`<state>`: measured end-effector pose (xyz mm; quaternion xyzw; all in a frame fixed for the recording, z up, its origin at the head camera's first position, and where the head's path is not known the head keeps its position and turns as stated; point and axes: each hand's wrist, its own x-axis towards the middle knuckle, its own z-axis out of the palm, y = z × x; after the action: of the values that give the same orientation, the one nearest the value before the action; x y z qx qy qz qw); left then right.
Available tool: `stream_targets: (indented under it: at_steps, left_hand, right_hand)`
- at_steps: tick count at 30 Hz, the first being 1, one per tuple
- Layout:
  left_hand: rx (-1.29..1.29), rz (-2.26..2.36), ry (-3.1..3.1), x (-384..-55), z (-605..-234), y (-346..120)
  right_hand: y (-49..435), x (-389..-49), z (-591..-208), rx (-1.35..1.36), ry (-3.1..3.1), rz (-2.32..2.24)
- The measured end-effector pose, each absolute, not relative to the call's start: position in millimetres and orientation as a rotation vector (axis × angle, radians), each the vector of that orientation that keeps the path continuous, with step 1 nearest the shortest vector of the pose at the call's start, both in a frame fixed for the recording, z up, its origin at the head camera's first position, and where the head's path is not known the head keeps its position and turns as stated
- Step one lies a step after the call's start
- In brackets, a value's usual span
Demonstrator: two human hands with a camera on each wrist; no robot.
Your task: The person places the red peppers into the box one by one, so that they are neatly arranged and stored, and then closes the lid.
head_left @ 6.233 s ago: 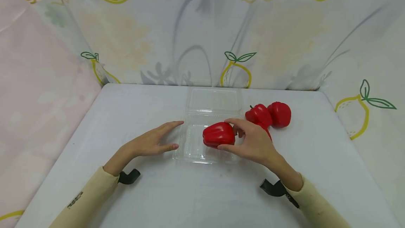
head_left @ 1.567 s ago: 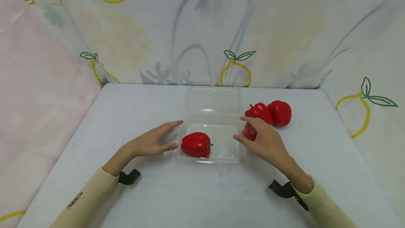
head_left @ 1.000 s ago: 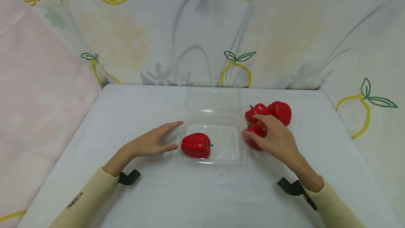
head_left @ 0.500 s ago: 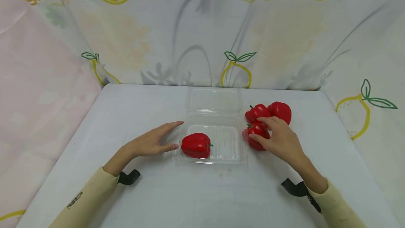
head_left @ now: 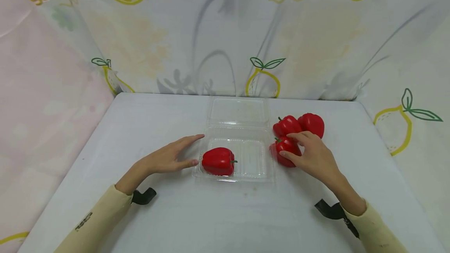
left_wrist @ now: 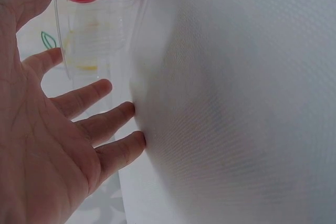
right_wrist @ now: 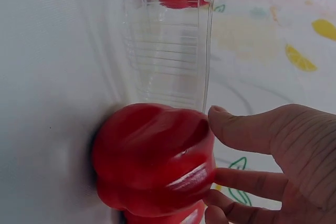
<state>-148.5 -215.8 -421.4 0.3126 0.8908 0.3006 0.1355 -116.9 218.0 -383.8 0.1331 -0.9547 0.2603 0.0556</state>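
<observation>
In the head view a clear plastic clamshell box point(head_left: 249, 159) lies with its lid folded back. One red bell pepper point(head_left: 218, 161) rests on its side in the box's front left, green stem to the right. My left hand point(head_left: 170, 156) is beside the box's left side, fingers and thumb spread; the left wrist view shows its empty palm point(left_wrist: 47, 145). My right hand point(head_left: 314, 155) holds another red bell pepper point(head_left: 286, 157) just right of the box. Thumb and fingers lie on two sides of it; the right wrist view shows the thumb point(right_wrist: 241, 129) at its edge.
Two more red bell peppers, one with a visible stem point(head_left: 286, 125) and one farther right point(head_left: 312, 125), sit behind the held one. The clear lid point(head_left: 238, 110) lies toward the back of the white table point(head_left: 225, 218). A lemon-print cloth point(head_left: 211, 30) hangs behind.
My right hand set the first pepper into the box, let go, and moved right to the nearest of the other peppers. The left hand has stayed in place.
</observation>
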Motion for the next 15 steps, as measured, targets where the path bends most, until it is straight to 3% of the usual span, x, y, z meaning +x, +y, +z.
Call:
stream_targets:
  at_steps: [15]
  left_hand:
    - [0.894, 0.858, 2.585, -147.5, -419.9, -214.7]
  right_hand:
    - [221.5, -118.7, -388.4, 0.356, -2.898, 0.819]
